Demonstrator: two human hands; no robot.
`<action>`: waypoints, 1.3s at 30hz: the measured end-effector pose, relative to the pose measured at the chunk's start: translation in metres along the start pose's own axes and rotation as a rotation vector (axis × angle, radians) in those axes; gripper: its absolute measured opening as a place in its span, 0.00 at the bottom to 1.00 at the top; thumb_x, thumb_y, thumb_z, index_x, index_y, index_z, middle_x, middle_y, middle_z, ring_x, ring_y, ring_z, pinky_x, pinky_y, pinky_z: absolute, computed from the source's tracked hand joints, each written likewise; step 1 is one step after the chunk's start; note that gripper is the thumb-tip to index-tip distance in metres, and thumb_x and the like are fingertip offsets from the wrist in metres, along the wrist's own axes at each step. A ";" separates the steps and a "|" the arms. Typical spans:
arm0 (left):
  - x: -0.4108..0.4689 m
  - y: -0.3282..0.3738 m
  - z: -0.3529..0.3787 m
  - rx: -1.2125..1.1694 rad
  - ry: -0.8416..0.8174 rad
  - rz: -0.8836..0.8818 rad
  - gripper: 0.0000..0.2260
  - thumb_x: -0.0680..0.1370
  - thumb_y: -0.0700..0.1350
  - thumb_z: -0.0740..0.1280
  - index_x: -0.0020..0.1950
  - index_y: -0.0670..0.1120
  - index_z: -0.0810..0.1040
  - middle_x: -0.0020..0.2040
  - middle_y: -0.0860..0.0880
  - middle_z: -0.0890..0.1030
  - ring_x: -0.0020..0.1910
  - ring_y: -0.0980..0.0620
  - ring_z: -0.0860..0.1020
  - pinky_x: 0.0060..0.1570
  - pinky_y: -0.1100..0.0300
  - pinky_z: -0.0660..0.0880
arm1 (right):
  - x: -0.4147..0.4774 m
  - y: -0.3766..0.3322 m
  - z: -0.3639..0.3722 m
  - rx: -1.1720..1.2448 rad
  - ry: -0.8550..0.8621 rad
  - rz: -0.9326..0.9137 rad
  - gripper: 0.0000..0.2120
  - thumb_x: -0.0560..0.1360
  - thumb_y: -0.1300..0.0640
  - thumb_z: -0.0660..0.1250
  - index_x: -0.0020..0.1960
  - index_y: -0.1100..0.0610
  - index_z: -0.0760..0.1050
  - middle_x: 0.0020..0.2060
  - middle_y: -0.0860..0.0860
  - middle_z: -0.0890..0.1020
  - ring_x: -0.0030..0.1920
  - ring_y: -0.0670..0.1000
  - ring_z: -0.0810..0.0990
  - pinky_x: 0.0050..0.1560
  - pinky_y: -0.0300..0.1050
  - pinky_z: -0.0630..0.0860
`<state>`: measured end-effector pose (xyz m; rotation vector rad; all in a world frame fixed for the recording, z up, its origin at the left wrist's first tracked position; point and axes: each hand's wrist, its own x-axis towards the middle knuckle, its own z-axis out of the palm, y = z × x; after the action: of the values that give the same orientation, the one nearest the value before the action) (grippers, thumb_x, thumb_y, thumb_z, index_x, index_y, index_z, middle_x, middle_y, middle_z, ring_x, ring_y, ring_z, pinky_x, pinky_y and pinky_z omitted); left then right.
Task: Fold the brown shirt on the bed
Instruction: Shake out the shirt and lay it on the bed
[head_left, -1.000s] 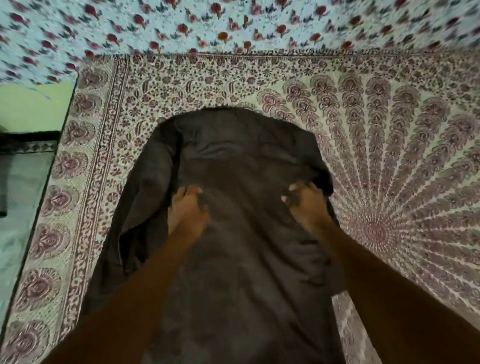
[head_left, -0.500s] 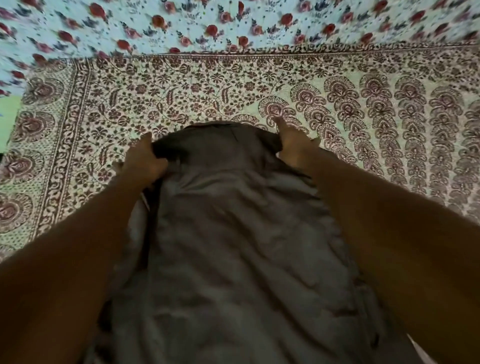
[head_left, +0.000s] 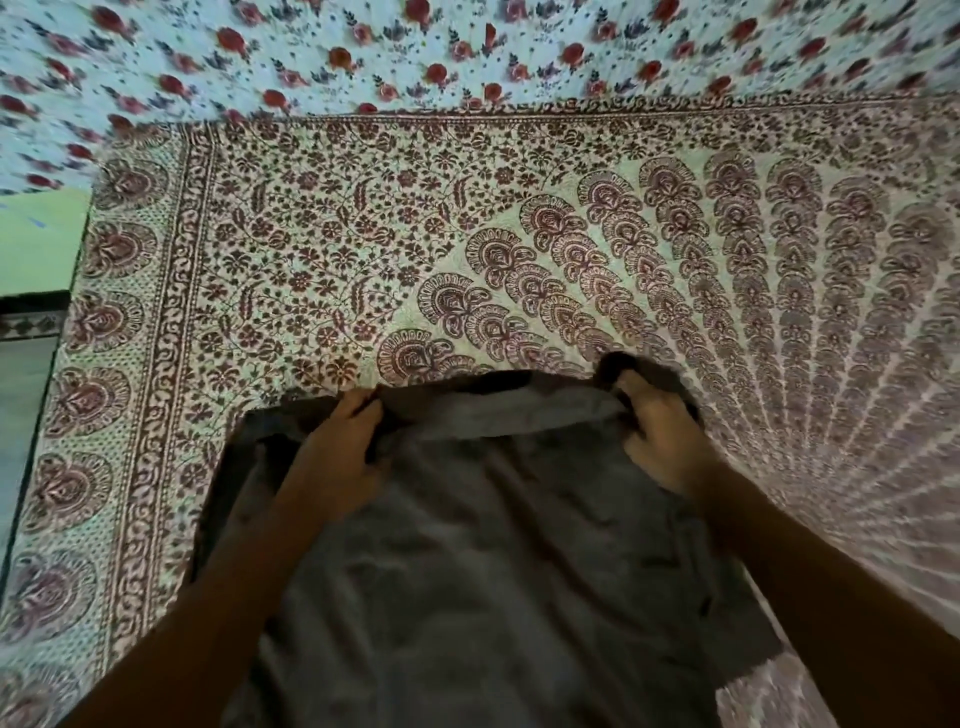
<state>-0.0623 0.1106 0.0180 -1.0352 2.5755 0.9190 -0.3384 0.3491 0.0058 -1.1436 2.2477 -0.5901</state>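
Although its near end ran off the bottom of the view, the brown shirt (head_left: 493, 582) plainly lay spread lengthwise on the bed (head_left: 156, 467), a dark flap trailing out along its left side. Further out, the left hand (head_left: 332, 457) held the shirt's far edge near the left corner, fingers curled round a rolled lip of cloth. The right hand (head_left: 665, 441) held the same edge near the right corner, fingers bunched into the fabric. A paler band of cloth stretched between them, raised slightly off the layer beneath. The step in hand looked like the lengthwise fold, far end brought over toward the near end. The next move would call for both hands to draw that edge back evenly and lay it down square with the sides. Whether the sleeves were already tucked in could not be made out; dim light flattened the creases. Beyond the shirt ran the paisley-print bedspread (head_left: 337, 249), and past it a motion-blurred rose-print cloth (head_left: 467, 52).
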 end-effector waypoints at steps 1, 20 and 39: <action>-0.015 0.006 -0.007 0.029 -0.018 -0.026 0.37 0.69 0.52 0.62 0.75 0.35 0.69 0.75 0.35 0.70 0.72 0.34 0.71 0.72 0.44 0.68 | -0.012 -0.007 -0.009 0.019 0.010 -0.001 0.11 0.76 0.60 0.64 0.57 0.61 0.73 0.44 0.59 0.82 0.44 0.62 0.81 0.45 0.57 0.79; -0.289 0.191 -0.136 0.028 0.411 0.097 0.11 0.74 0.40 0.66 0.56 0.41 0.75 0.47 0.38 0.80 0.45 0.35 0.80 0.45 0.45 0.75 | -0.299 -0.146 -0.302 -0.055 0.432 -0.011 0.17 0.68 0.66 0.59 0.51 0.65 0.82 0.44 0.64 0.85 0.46 0.63 0.83 0.50 0.58 0.80; -0.424 0.428 -0.133 0.094 0.771 0.067 0.05 0.79 0.38 0.67 0.51 0.42 0.83 0.43 0.33 0.83 0.45 0.33 0.82 0.45 0.47 0.76 | -0.472 -0.061 -0.487 -0.493 0.211 -0.075 0.08 0.72 0.56 0.76 0.46 0.55 0.79 0.37 0.50 0.73 0.49 0.59 0.80 0.52 0.49 0.76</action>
<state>-0.0419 0.4990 0.4972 -1.5080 3.2288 0.4424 -0.3828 0.7730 0.5371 -1.4614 2.6294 -0.1885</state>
